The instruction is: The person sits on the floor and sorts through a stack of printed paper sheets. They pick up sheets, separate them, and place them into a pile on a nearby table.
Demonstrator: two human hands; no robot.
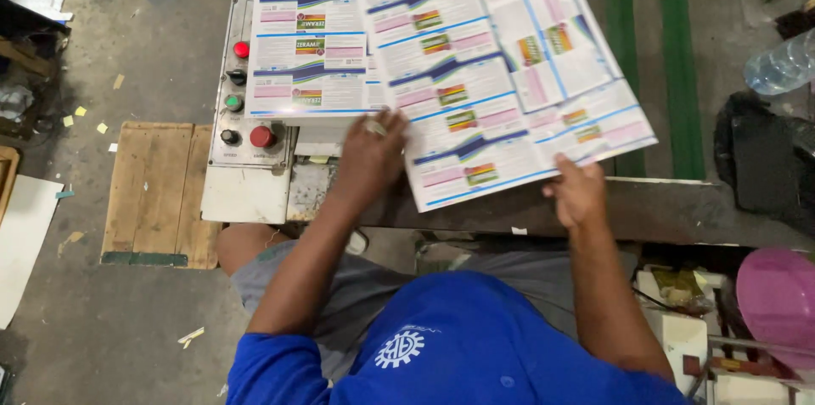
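Left hand (371,154) is down flat at the near edge of the tall white stack of printed label sheets (310,40), fingers curled together over the corner where the fanned sheets meet, pressing on paper rather than pinching it, a ring showing on one finger. Right hand (578,193) has the near corner of the loose fanned sheets of glossy printed paper with blue lines and pink panels (475,91), thumb on top and the other fingers tucked beneath, so a closed pinch on that edge. Those fanned sheets lie tilted across the grey metal machine table (662,201), overlapping the squared stack on the left and reaching up out of view. Just left of the stack sits the pale control panel (242,99) with its red, green and black round buttons. Beside the machine, on the concrete floor, lies a worn wooden pallet board (157,193). Far right, a clear plastic water bottle (781,65) lies near a black bag (764,159).
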